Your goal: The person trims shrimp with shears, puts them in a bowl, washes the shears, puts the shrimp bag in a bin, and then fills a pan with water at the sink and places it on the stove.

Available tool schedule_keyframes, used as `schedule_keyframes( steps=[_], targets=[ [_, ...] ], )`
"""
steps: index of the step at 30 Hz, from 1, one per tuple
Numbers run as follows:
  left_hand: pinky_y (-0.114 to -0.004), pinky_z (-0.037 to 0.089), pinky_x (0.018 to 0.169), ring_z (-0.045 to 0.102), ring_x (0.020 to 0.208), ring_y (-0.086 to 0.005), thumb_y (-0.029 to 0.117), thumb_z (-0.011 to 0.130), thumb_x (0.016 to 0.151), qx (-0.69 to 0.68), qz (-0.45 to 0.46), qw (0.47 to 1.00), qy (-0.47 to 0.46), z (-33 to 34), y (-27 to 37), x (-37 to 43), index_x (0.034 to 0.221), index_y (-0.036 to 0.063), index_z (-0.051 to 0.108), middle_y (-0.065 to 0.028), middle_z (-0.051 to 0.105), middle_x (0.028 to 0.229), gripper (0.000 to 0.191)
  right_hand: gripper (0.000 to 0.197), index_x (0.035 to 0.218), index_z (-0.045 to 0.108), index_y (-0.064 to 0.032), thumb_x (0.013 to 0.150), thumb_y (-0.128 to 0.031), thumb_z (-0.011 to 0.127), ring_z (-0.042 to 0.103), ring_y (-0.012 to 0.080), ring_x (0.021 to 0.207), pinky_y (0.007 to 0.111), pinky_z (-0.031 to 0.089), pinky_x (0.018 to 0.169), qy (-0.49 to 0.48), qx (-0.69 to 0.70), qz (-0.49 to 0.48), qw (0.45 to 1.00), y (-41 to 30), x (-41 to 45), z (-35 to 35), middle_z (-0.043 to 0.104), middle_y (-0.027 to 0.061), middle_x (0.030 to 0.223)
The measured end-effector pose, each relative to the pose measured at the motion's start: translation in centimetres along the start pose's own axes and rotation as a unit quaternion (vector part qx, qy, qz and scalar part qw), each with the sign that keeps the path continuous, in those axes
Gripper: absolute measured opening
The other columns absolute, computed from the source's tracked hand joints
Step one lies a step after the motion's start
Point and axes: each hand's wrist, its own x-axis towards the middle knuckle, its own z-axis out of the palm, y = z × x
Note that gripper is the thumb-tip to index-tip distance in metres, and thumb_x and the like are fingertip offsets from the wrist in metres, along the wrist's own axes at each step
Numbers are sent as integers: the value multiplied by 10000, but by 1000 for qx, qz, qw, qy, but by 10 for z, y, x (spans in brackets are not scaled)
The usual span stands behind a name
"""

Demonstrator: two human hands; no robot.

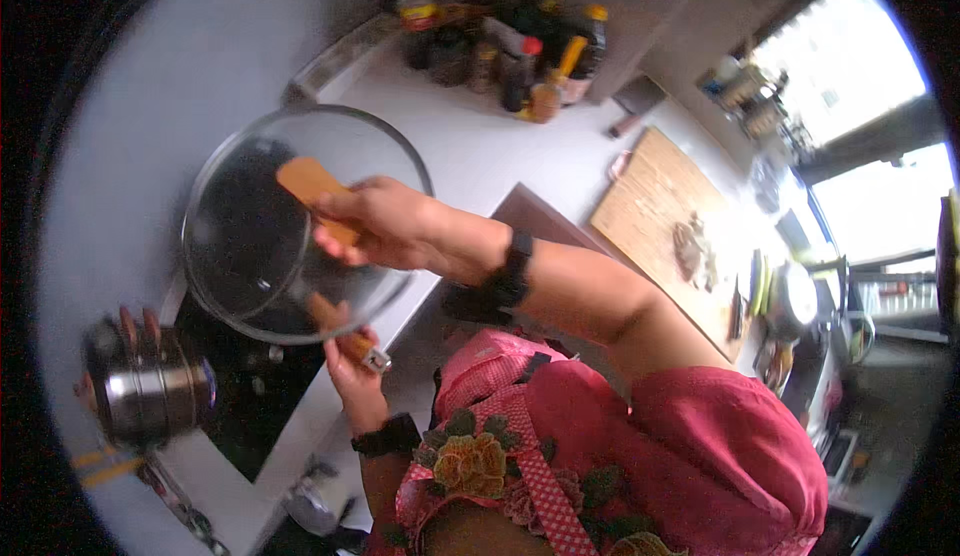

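Note:
My right hand (386, 222) grips the flat wooden handle (301, 179) of a large clear glass lid (358, 142) with a metal rim. Through the glass shows a dark pan (244, 241) on the cooktop. The lid's edge reaches past the pan's rim over the white counter; whether they touch I cannot tell. Lower down, my left hand (352, 379) is closed around the pan's wooden handle (361, 349), partly seen through the lid. What the pan contains is not clear behind the glass.
A steel pot (146, 394) stands on the black cooktop (251, 413) at the left. Sauce bottles (517, 68) crowd the back corner. Right of them lie a cleaver (637, 102) and a wooden cutting board (637, 188) bearing pale chopped food (696, 252).

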Motion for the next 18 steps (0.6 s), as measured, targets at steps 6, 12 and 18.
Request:
schedule_keyframes(
  steps=[6,12,18],
  targets=[
    [-182,248,412,265,492,-36,246,529,882,111,-8,993,30,44,-5,1,882,78,490,47,329,636,172,203,974,482,2,907,-190,471,561,100,557,179,404,423,171,9,-92,981,-8,-158,-116,583,53,711],
    [-163,241,409,257,456,-23,172,511,883,157,41,985,53,70,-9,-27,799,95,455,54,311,596,127,215,958,478,29,906,-180,476,573,133,567,210,457,470,308,14,-199,930,5,-244,-209,575,78,712],
    [-162,237,386,282,463,-18,98,476,868,209,20,978,2,69,-24,-85,944,45,472,49,340,616,93,180,886,496,-22,910,-198,466,536,130,594,227,408,504,337,0,-241,910,11,-275,-305,561,55,705]
  ],
)
